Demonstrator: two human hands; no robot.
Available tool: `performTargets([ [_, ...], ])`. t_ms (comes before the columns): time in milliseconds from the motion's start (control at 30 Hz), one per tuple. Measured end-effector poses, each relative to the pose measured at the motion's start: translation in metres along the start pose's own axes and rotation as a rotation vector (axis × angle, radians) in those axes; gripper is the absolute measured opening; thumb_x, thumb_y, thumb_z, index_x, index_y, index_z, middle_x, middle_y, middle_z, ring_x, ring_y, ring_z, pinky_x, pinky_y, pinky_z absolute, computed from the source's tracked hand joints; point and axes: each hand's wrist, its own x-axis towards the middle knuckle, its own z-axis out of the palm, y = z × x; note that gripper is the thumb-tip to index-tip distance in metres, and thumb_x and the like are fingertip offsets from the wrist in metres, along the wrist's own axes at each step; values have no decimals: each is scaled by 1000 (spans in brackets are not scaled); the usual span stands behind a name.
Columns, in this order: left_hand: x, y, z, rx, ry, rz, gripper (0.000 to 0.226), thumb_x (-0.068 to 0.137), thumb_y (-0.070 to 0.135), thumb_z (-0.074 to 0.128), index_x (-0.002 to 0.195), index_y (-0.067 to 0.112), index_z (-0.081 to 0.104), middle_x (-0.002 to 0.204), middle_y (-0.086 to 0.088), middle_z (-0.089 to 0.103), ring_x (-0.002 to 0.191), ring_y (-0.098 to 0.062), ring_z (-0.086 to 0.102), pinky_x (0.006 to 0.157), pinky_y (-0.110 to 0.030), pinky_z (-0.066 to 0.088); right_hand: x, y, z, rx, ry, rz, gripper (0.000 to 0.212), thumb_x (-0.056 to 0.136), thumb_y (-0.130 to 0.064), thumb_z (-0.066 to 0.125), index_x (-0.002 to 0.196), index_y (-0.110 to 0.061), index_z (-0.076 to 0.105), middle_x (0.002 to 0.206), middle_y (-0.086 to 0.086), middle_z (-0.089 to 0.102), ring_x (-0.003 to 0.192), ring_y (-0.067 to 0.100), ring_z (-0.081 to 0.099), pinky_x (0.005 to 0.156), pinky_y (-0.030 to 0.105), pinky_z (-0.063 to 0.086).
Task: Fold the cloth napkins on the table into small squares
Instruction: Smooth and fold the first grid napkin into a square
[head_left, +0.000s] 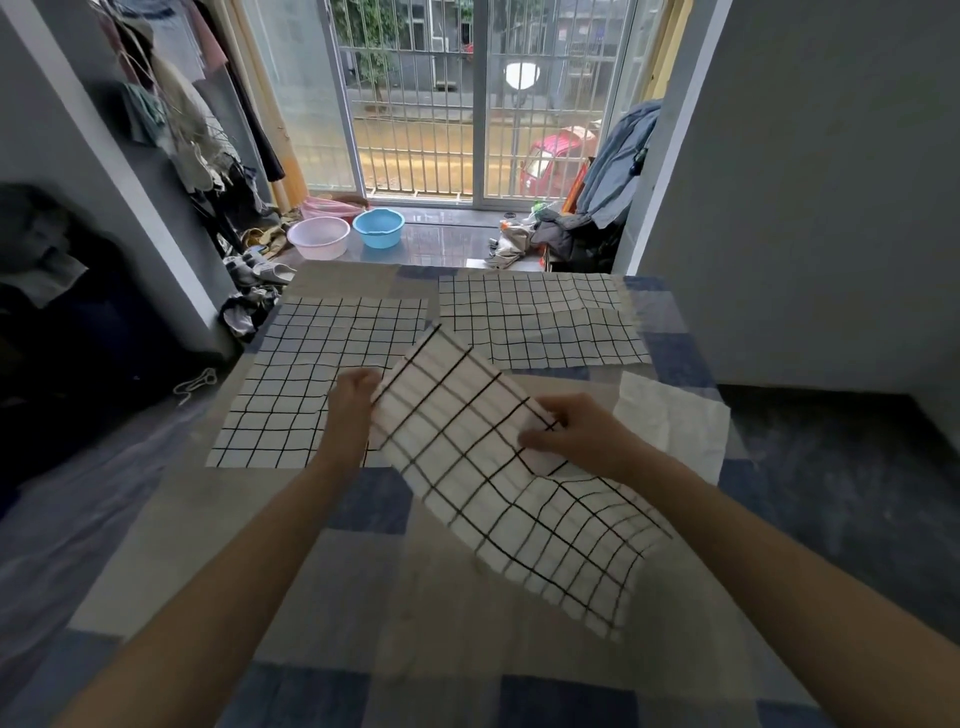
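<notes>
At the left of the frame one grid napkin (317, 379) lies flat on the desk (249, 519), and just right of it the left hand (353, 402) pinches the upper left edge of the lifted napkin (498, 467), which hangs in the air mid-frame. The right hand (576, 431) grips that napkin's right edge, while another grid napkin (540, 322) and a plain white cloth (675, 421) lie flat at upper right. This looks like the first fold; next, matching edges must meet squarely.
</notes>
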Motion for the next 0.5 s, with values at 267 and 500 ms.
performTargets([
  [267,-73,-43,40,-568,-624,-500,82,91,73,25,127,2,49,102,-41,52,75,-18,62,93,-44,44,-15,11,-37,266,283,150,32,79,-33,73,97,-7,68,87,8,71,79,21,69,73,38,57],
  [500,-70,-27,72,-91,-644,-186,14,92,26,63,80,19,65,71,8,59,74,-9,57,76,-26,50,-34,34,-49,307,435,326,17,87,-21,67,102,-13,68,90,4,72,82,19,69,63,29,57],
])
